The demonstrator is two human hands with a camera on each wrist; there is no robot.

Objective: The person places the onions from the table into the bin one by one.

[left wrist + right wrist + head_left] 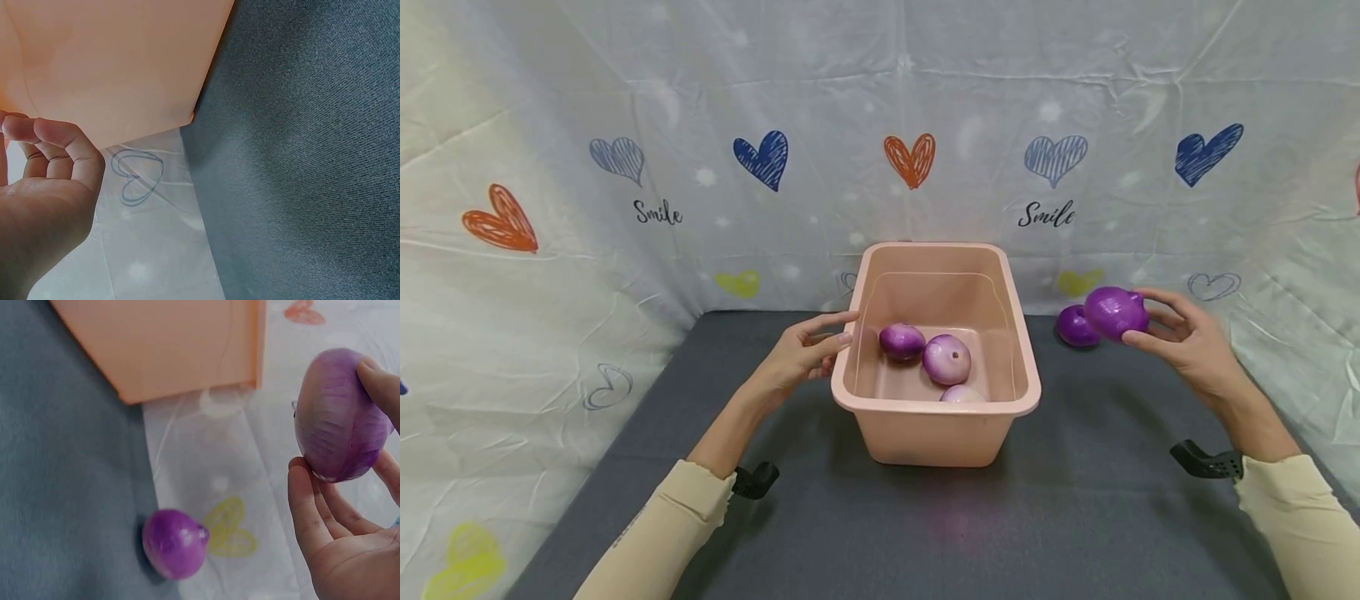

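Note:
My right hand [1195, 342] holds a shiny purple onion [1116, 313] between thumb and fingertips, raised above the table to the right of the bin. In the right wrist view, the pale, streaked side of the held onion [342, 415] shows. Behind it, a second purple onion [1077, 326] lies on the table. My left hand [793, 354] is at the left rim of a peach plastic bin [936, 433], thumb and index finger touching the rim, the other fingers loosely bent below. Inside lie a dark purple onion [902, 342], a paler one [947, 360] and a third [962, 394], half hidden by the near rim.
The bin stands on a dark grey tabletop [925, 533], toward its back edge. A white curtain [842, 100] printed with hearts and "Smile" hangs behind and along both sides. Black straps [1206, 460] sit around both wrists.

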